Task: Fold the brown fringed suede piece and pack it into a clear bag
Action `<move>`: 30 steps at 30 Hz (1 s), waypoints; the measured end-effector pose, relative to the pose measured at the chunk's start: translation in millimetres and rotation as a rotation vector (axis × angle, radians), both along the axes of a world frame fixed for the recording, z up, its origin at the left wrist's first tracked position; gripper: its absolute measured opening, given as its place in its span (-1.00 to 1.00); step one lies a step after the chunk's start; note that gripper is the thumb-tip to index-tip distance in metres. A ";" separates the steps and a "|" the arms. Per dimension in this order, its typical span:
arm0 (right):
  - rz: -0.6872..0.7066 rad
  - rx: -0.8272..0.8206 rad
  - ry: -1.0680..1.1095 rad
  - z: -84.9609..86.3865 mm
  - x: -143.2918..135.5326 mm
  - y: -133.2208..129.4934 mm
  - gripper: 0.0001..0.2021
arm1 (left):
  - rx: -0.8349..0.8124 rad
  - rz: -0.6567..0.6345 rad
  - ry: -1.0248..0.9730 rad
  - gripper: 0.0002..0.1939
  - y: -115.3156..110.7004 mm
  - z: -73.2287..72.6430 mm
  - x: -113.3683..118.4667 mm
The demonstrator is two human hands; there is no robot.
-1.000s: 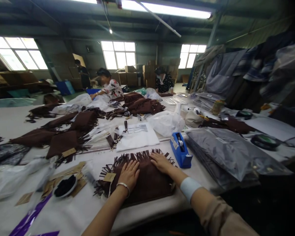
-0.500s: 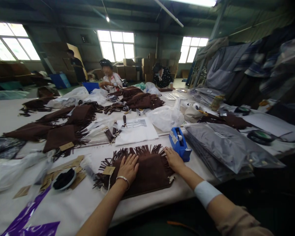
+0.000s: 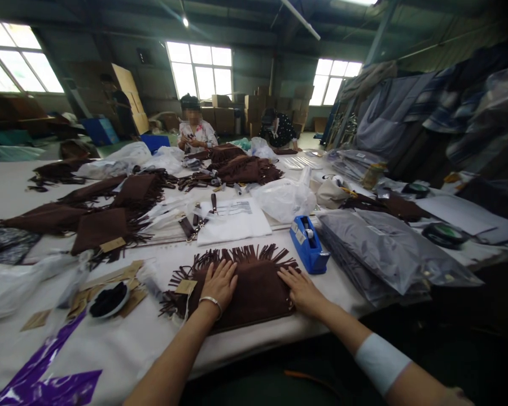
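Observation:
A dark brown fringed bag lies flat near the table's front edge, its fringe fanned out along the far side and the left end. My left hand rests palm down on its left part, fingers stretched out. Near the bag's right end, my right hand lies on the fabric with its fingers extended. A tan paper tag on a white string sits over the left fringe. Just beyond my right hand stands a blue tape dispenser.
Stacked grey garments in clear plastic lie to the right. On the left are a small bowl of black items, purple plastic and more brown fringed bags. A white sheet lies ahead. Two people sit across the table.
My right hand has moved from the bag's right-hand fringe inward onto the fabric. My left hand stays nearly in place. The right-end fringe now points more toward the far side.

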State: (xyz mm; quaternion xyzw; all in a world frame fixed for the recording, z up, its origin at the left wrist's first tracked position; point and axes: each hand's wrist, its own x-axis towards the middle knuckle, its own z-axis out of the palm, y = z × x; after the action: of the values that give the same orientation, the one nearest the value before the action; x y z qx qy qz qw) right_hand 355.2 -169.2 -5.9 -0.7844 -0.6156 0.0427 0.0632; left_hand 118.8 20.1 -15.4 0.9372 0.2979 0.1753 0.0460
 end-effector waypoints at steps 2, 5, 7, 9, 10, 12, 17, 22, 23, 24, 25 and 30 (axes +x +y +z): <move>-0.057 -0.008 -0.020 4.5 5.4 -8.8 -0.37 | -0.021 0.000 -0.007 -0.59 -0.1 -0.3 0.0; -0.097 0.037 -0.042 15.7 -2.1 -4.8 -0.48 | -0.090 0.001 -0.078 -0.60 -4.9 1.1 1.0; -0.008 0.122 0.009 22.3 -24.8 11.4 -0.49 | -0.136 -0.007 -0.144 -0.61 -9.3 3.4 1.2; 0.160 0.209 0.109 24.3 -58.3 30.0 -0.45 | -0.153 -0.010 -0.173 -0.63 -11.2 6.3 -2.8; 0.256 0.230 0.157 22.9 -76.2 37.4 -0.42 | -0.150 -0.001 -0.176 -0.63 -11.2 7.9 -7.9; 0.440 0.212 0.202 15.5 -107.4 45.5 -0.38 | -0.135 0.056 -0.193 -0.65 -9.8 11.7 -26.4; 0.594 0.183 0.078 -11.0 -136.2 40.1 -0.38 | -0.087 0.351 -0.263 -0.69 1.1 21.6 -97.1; 0.574 0.258 -0.005 -15.4 -132.3 36.5 -0.42 | -0.097 0.348 -0.155 -0.80 17.2 21.0 -120.2; 0.578 0.265 -0.013 -14.6 -132.2 36.6 -0.43 | -0.096 0.346 -0.134 -0.85 19.1 20.4 -119.0; 0.577 0.272 -0.017 -13.8 -132.5 36.7 -0.43 | -0.091 0.354 -0.118 -0.89 20.3 20.1 -117.5; 0.574 0.278 -0.019 -13.1 -132.9 36.6 -0.44 | -0.085 0.370 -0.108 -0.89 20.7 19.9 -116.2; 0.563 0.285 -0.016 -11.2 -134.2 35.4 -0.45 | -0.052 0.407 -0.055 -0.75 13.9 17.4 -112.4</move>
State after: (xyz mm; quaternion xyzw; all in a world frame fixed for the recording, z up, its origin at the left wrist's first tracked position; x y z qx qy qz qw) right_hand 221.1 -133.8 -17.1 -0.5669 -0.8087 -0.0346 0.1534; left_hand 6.5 34.0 2.0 0.8510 0.4842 0.1990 0.0418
